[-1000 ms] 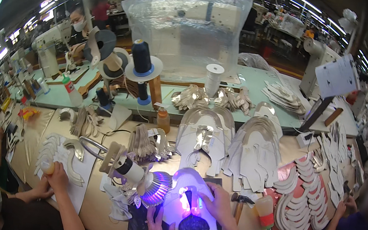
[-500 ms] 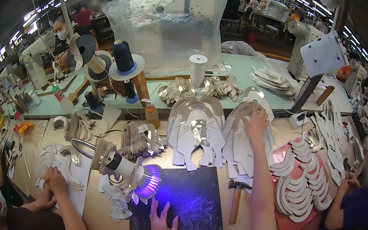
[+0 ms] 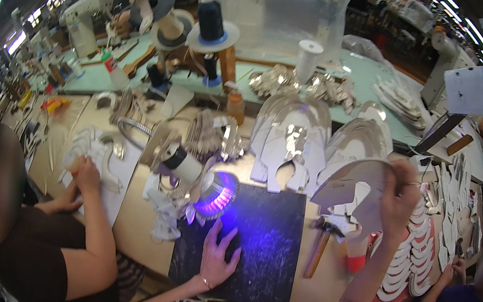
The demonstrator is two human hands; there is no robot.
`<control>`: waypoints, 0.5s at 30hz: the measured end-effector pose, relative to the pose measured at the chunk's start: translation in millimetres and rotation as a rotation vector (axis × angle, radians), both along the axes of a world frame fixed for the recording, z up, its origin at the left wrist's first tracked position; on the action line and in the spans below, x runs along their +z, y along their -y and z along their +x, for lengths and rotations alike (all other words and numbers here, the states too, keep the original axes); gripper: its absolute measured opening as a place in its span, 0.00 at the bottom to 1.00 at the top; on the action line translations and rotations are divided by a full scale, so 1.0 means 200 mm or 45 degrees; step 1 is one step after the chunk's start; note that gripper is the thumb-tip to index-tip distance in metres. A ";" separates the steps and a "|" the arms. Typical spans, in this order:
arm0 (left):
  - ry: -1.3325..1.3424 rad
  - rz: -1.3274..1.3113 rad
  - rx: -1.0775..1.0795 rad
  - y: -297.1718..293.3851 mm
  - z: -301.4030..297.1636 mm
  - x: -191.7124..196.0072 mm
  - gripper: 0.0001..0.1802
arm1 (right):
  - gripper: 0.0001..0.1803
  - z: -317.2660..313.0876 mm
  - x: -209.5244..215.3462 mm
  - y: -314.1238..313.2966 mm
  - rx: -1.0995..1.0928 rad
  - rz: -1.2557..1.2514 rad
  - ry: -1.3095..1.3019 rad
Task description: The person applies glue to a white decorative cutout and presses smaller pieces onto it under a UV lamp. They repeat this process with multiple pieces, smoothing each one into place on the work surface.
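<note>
My right hand (image 3: 400, 198) grips a curved, pale shoe-upper piece (image 3: 336, 180) by its right edge, lifted above the table and slightly blurred. Below it lies a hammer (image 3: 318, 254) with a wooden handle. Fingers spread, my left hand (image 3: 219, 258) rests at the left side of a black mat (image 3: 274, 267) and holds nothing. A lamp (image 3: 217, 194) throws purple-blue light over the mat beside that hand. Behind the mat stand a stack of similar upper pieces (image 3: 265, 139) and, to its right, a second stack (image 3: 364, 134).
Curved white strips (image 3: 405, 260) lie in rows on a red sheet at the right. Thread spools (image 3: 211, 23) and a glue bottle (image 3: 235, 107) stand toward the back. A co-worker's hands (image 3: 84, 178) handle white pieces at the left; another person sits at the far right.
My right hand has taken an upper piece from the right-hand stack and drawn it up and nearer, toward the right. My left hand stays on the mat. The whole view has shifted.
</note>
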State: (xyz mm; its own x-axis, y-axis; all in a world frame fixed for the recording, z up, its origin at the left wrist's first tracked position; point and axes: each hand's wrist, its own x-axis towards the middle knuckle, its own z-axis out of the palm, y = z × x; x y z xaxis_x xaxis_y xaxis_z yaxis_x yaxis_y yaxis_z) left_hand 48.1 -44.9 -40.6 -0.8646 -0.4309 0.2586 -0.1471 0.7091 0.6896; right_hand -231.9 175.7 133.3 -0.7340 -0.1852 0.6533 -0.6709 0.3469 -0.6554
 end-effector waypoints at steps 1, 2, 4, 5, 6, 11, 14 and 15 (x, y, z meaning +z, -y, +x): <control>-0.023 0.045 0.019 0.00 0.00 0.00 0.32 | 0.05 0.07 0.04 0.03 0.055 -0.153 -0.010; -0.057 0.077 0.036 0.00 0.00 -0.01 0.31 | 0.06 0.12 0.06 0.05 0.105 -0.226 0.145; -0.153 0.163 0.074 0.01 0.01 -0.02 0.29 | 0.08 0.20 0.02 0.14 0.166 -0.178 0.451; -0.225 0.196 0.114 0.02 0.01 -0.02 0.26 | 0.10 0.22 -0.01 0.16 0.184 -0.058 0.595; -0.252 0.217 0.153 0.02 0.02 -0.02 0.24 | 0.13 0.21 -0.09 0.24 0.253 0.053 0.643; -0.375 0.692 0.254 0.08 0.02 -0.02 0.17 | 0.28 0.26 -0.51 0.31 -0.068 0.499 0.303; -0.210 0.521 0.217 0.12 0.01 0.01 0.18 | 0.36 0.32 -0.56 -0.01 -0.405 0.531 0.440; -0.145 0.485 0.201 0.13 0.01 0.03 0.19 | 0.39 0.36 -0.55 -0.14 -0.588 0.714 0.385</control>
State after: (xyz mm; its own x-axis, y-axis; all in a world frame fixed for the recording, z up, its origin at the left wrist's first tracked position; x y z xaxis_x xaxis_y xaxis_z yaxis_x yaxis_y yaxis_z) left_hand 50.1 -70.0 -35.2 -0.7553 -0.6391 0.1454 -0.1411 0.3752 0.9161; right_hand -160.6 204.0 22.6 -0.9479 -0.0612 0.3125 -0.1990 0.8800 -0.4312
